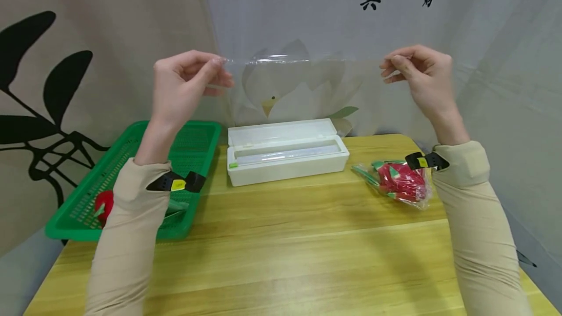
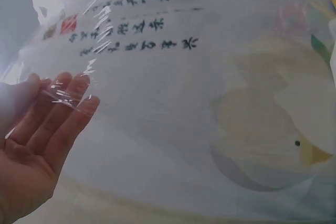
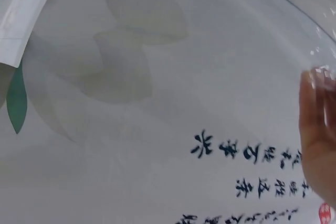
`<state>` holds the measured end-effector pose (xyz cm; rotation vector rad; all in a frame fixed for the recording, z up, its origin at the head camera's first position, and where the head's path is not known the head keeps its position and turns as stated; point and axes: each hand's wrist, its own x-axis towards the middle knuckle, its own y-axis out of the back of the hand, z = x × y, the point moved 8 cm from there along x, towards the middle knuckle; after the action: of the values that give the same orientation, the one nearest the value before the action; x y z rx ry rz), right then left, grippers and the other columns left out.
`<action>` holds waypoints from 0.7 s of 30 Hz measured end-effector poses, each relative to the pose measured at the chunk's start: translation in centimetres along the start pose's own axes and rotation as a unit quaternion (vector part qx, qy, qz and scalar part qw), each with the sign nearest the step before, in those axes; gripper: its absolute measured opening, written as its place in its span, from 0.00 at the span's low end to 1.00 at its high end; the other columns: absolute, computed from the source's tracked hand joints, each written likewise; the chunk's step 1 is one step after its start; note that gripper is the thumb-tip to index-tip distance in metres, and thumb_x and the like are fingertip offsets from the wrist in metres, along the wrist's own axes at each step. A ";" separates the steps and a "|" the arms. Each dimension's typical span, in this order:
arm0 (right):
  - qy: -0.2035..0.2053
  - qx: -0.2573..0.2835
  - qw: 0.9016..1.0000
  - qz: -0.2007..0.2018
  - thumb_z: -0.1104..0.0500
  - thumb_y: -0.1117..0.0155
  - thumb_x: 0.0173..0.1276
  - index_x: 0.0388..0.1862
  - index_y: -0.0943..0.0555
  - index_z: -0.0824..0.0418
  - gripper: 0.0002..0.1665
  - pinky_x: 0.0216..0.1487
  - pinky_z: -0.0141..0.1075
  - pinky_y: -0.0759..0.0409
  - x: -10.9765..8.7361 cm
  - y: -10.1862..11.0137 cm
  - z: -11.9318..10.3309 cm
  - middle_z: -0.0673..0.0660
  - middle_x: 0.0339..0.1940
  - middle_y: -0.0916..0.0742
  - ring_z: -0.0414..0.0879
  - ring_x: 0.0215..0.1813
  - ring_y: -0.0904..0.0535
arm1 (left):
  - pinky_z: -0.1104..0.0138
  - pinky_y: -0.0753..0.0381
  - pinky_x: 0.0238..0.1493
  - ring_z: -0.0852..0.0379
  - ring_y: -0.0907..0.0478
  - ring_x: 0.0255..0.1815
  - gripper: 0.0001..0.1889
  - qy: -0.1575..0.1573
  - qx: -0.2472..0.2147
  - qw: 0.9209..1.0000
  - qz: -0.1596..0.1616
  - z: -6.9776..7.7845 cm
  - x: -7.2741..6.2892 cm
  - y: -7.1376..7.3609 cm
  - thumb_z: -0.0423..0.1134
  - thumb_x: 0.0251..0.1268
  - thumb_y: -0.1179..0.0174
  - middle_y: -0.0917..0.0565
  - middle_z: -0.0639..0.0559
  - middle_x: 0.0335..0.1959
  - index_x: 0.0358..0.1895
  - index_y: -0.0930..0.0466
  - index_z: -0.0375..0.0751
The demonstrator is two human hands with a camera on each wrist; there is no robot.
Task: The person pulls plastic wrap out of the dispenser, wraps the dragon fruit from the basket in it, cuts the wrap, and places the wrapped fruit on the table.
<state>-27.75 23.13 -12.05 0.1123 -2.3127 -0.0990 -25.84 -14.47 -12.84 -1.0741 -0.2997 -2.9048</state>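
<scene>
A clear sheet of plastic wrap (image 1: 283, 59) is stretched between the two raised hands, its shiny upper edge running across the head view. My left hand (image 1: 189, 74) pinches one corner between thumb and fingers; in the left wrist view the creased film lies over the fingertips (image 2: 79, 85). The other corner is pinched by my right hand (image 1: 419, 69), seen only at the edge of the right wrist view. Below the film, a white wrap dispenser box (image 1: 287, 174) stands on the table with its lid raised and a roll (image 1: 290, 154) inside.
To the left sits a green plastic basket (image 1: 206, 160) holding a red item (image 1: 104, 206), partly behind the left forearm. A red and green bundle in clear wrap (image 1: 401, 182) lies at the right of the wooden table (image 1: 285, 257). A printed curtain (image 1: 285, 13) hangs behind.
</scene>
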 end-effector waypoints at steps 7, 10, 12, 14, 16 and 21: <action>-0.030 0.006 0.996 -0.088 0.74 0.46 0.67 0.37 0.20 0.79 0.08 0.38 0.28 0.16 -3.1 0.7 -1.0 0.55 0.31 0.11 0.43 0.31 0.14 | 0.71 0.15 0.36 0.63 0.13 0.32 0.08 -0.003 -0.063 0.991 -0.117 1.0 -3.0 -0.6 0.34 0.64 0.40 0.11 0.59 0.30 0.39 0.15 0.33; -0.033 0.013 0.992 -0.117 0.77 0.48 0.66 0.35 0.21 0.81 0.08 0.39 0.29 0.16 -4.8 0.9 -1.4 0.58 0.31 0.11 0.45 0.32 0.14 | 0.69 0.15 0.37 0.59 0.14 0.32 0.08 -0.010 -0.084 0.985 -0.151 1.3 -4.7 -0.8 0.31 0.65 0.43 0.11 0.56 0.31 0.39 0.15 0.31; -0.025 0.027 0.989 -0.146 0.79 0.50 0.65 0.34 0.21 0.82 0.09 0.40 0.31 0.16 -5.8 0.8 -1.6 0.59 0.32 0.11 0.46 0.33 0.14 | 0.68 0.15 0.37 0.57 0.14 0.32 0.08 -0.016 -0.085 0.984 -0.158 1.5 -5.8 -0.9 0.29 0.65 0.44 0.11 0.55 0.32 0.38 0.15 0.29; -0.007 0.050 0.981 -0.186 0.81 0.52 0.64 0.35 0.21 0.82 0.10 0.42 0.31 0.16 -6.8 0.6 -2.0 0.61 0.34 0.11 0.47 0.36 0.14 | 0.66 0.15 0.38 0.55 0.14 0.31 0.08 -0.021 -0.096 0.982 -0.164 1.7 -6.8 -1.1 0.28 0.65 0.45 0.11 0.53 0.33 0.38 0.16 0.27; 0.012 0.079 0.968 -0.237 0.82 0.52 0.64 0.37 0.20 0.81 0.12 0.46 0.31 0.17 -7.7 0.4 -2.2 0.61 0.39 0.11 0.48 0.40 0.14 | 0.67 0.15 0.39 0.57 0.14 0.32 0.08 -0.029 -0.089 0.980 -0.174 1.9 -7.7 -1.3 0.28 0.66 0.45 0.11 0.54 0.34 0.39 0.16 0.27; 0.059 0.100 0.934 -0.337 0.78 0.50 0.66 0.43 0.19 0.76 0.13 0.56 0.29 0.22 -10.2 0.0 -2.7 0.58 0.47 0.12 0.46 0.52 0.18 | 0.73 0.16 0.42 0.63 0.14 0.38 0.08 -0.054 -0.036 0.976 -0.210 2.2 -10.2 -1.8 0.27 0.65 0.45 0.12 0.63 0.40 0.42 0.16 0.30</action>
<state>-18.91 24.16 -17.69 0.9854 -2.0632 -0.1957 -16.83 -12.66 -18.09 -1.3291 -0.4839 -3.2469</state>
